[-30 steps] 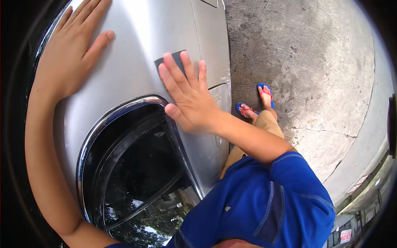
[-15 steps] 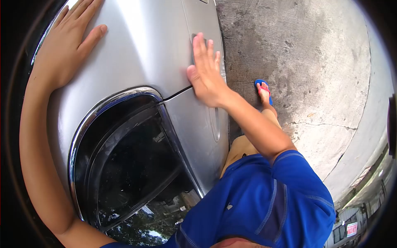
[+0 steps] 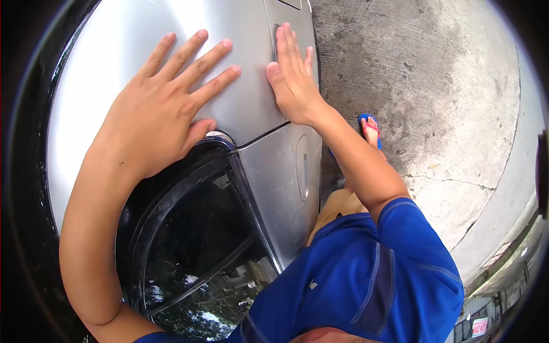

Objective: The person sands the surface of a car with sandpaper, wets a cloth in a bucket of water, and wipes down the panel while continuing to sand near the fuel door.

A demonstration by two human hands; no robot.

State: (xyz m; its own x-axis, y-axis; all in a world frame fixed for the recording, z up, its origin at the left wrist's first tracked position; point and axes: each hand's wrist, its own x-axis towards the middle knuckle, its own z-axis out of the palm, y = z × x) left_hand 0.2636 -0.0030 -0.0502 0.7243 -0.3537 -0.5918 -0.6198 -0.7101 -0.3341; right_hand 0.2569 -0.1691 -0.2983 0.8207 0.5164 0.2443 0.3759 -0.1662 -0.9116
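Observation:
My left hand [image 3: 166,108] is spread flat over the silver car body [image 3: 120,34], fingers apart, with the thumb by the chrome-edged corner of the dark car window [image 3: 189,228]. To its right, my right hand [image 3: 294,83] lies against the side of the car, fingers stretched out and fairly close together. A small dark grey patch [image 3: 275,43] shows along its fingertips; whether it is a thin sheet under the hand or a reflection, I cannot tell. Below the right hand runs a panel seam, and a door handle [image 3: 305,168] sits in the panel beneath.
My foot in a blue flip-flop with a red strap [image 3: 372,128] stands on the stained concrete ground [image 3: 417,86] beside the car. A crack crosses the concrete. At the lower right there is a small red and white sign [image 3: 479,326].
My left hand has moved right across the silver body to above the window's corner, its fingers spreading. My right hand has slid a little upward along the car's side. The view has shifted slightly.

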